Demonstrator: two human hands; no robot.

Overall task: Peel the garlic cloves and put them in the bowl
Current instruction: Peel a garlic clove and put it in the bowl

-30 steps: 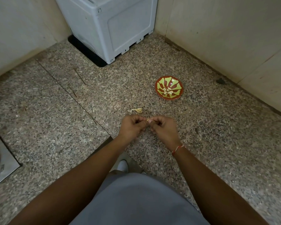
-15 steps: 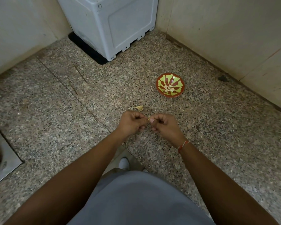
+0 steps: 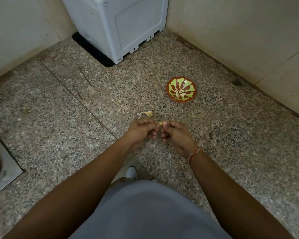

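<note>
A small pale garlic clove [image 3: 160, 123] is pinched between the fingertips of my left hand [image 3: 141, 130] and my right hand [image 3: 175, 134], held low over the speckled stone floor. Most of the clove is hidden by the fingers. Just beyond the hands, a garlic piece with a stalk [image 3: 148, 113] lies on the floor. Farther off to the right stands a red bowl with a green pattern [image 3: 188, 83], holding several peeled cloves [image 3: 179, 94] in its middle.
A grey plastic appliance [image 3: 121, 26] stands in the far corner on a black mat. Tiled walls close the left and right sides. A metal floor drain plate [image 3: 3, 169] lies at the left edge. My knees and a shoe [image 3: 131, 171] are below the hands.
The hands stay together on the clove, with the fingers shifting slightly. The camera has tilted, so the bowl and garlic piece sit a little higher in view.
</note>
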